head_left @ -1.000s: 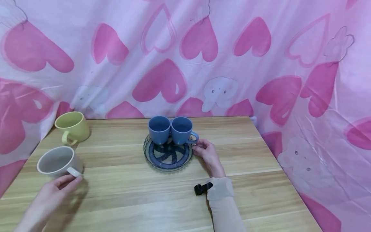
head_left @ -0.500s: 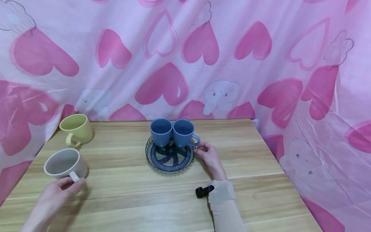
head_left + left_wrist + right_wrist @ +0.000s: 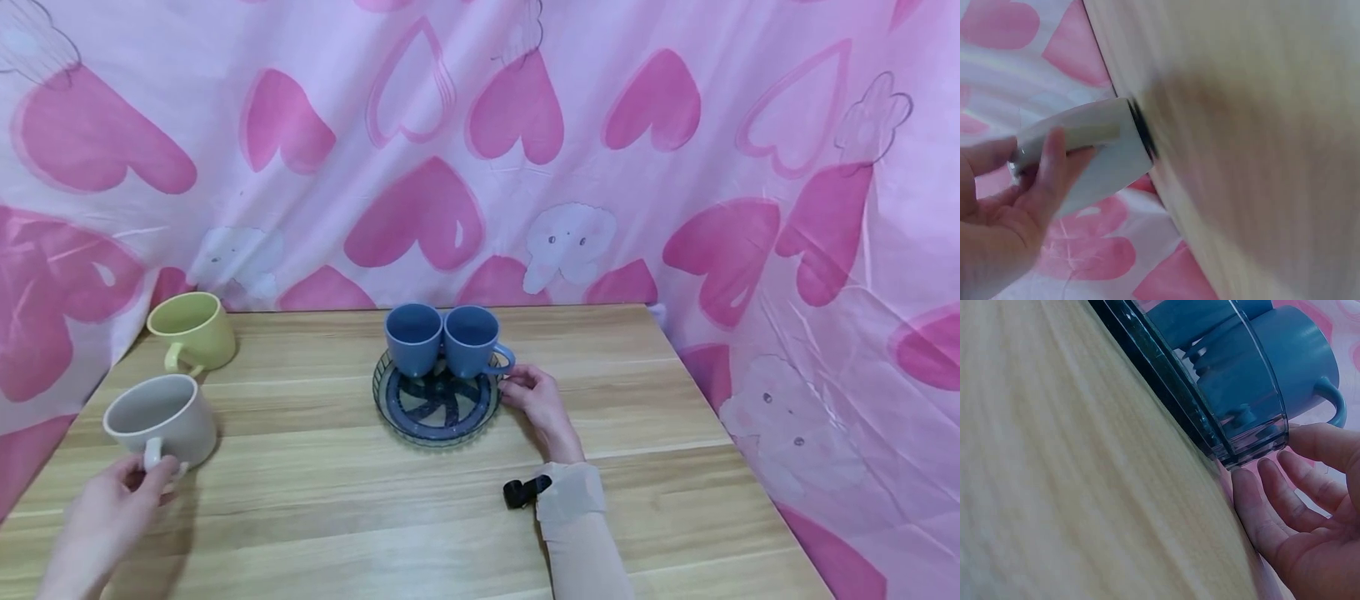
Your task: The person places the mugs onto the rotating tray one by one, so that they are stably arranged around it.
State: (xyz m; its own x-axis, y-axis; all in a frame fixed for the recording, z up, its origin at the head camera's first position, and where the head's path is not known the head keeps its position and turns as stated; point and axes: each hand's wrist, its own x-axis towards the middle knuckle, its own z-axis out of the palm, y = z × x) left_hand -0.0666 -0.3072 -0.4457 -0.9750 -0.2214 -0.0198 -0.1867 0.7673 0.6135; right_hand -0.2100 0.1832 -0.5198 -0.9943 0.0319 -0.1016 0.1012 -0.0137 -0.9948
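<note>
My left hand point(image 3: 112, 508) pinches the handle of a pale grey mug point(image 3: 189, 429) between thumb and fingers at the left of the table. In the left wrist view the mug point(image 3: 1100, 175) is blurred, its base close to the tabletop. A clear glass dish point(image 3: 390, 425) with a dark blue swirl pattern lies near the middle. Two blue mugs, a left one point(image 3: 414, 343) and a right one point(image 3: 467, 346), stand upright side by side at its back. My right hand point(image 3: 542, 408) touches the dish's right side with its fingertips, just below the right mug's handle.
A yellow mug point(image 3: 204, 337) stands behind the grey one, near the back left corner of the wooden table point(image 3: 360, 517). Pink heart-patterned cloth point(image 3: 570, 179) hangs behind and along the right side. A black device point(image 3: 525, 492) is on the right wrist.
The grey mug has turned in my left hand, its handle swinging left towards the front, and the hand has shifted left with it. My right hand and the dish stay in place.
</note>
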